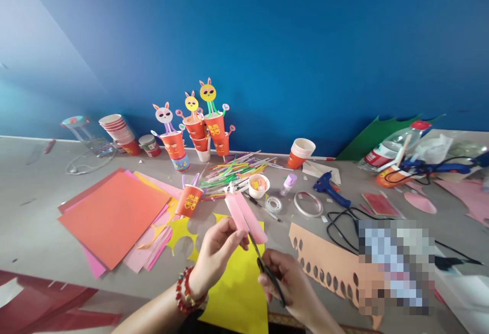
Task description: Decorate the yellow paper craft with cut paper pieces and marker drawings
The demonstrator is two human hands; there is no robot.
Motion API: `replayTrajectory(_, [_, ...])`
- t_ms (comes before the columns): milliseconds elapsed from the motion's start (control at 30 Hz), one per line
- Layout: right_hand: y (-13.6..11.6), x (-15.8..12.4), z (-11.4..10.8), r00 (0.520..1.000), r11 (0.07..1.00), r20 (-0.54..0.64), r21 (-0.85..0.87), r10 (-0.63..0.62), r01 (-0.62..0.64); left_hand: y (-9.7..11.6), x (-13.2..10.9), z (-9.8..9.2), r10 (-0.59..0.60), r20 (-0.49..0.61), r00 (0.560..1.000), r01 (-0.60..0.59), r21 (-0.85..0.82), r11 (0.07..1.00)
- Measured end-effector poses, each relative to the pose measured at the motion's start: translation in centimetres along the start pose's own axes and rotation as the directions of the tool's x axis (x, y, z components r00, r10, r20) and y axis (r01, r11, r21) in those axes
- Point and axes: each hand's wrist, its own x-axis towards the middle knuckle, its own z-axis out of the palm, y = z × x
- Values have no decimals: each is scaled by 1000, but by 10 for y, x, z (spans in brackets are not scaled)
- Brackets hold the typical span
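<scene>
My left hand (219, 252), with red bead bracelets at the wrist, pinches a pink paper strip (256, 223) near its lower left edge. In my right hand (288, 278) is a pair of dark-handled scissors (272, 275), fingers wrapped round the handles. The blades reach up against the pink strip and partly overlap it. Beneath both hands lies a yellow paper sheet (239, 293). Just beyond the strip stand a small white cup (259, 191) with paper bits inside and a pile of coloured pipe cleaners (233, 171).
Orange paper sheets (118, 217) lie left, beside a tipped red paper cup (190, 200). Rabbit-faced cup figures (171, 145) stand behind. To the right are a tape roll (307, 204), a blue glue gun (330, 189) with a cord, peach paper with cutouts (324, 257) and a plastic bottle (393, 145).
</scene>
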Motion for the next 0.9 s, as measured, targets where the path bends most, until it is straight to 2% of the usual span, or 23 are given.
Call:
replayTrajectory(300, [-6,0,-1,999,996,39,78,30,-33,7,0,-4,24,77,997,-32,103,994])
replayTrajectory(900, [-9,-1,-2,998,999,54,-5,-44,45,12,2,-7,-23,90,996,19,45,999])
